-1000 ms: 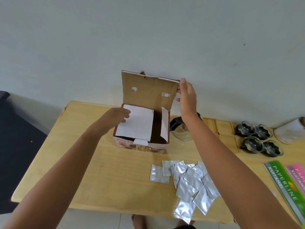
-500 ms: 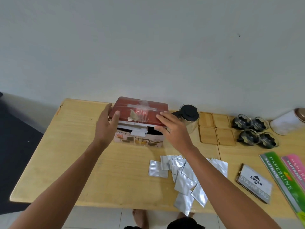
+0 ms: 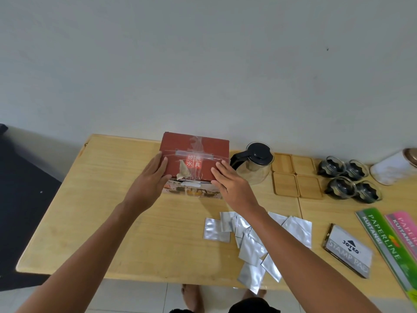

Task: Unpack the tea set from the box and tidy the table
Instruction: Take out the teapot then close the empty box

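A red cardboard box with taped lid stands closed at the back middle of the wooden table. My left hand lies flat against the box's left front corner. My right hand presses on the lid's right front edge. Just right of the box stands a glass teapot with a black lid and handle. Beyond it lie four wooden coasters, then several glass cups with black inserts.
Several silver foil sachets are scattered at the front of the table under my right forearm. A stamp pad box, a green and a pink receipt book and a white jar on its side sit at the right.
The box's lid, held upright a second ago, has been folded down shut. Both hands came down onto the box's front corners and now rest on it.
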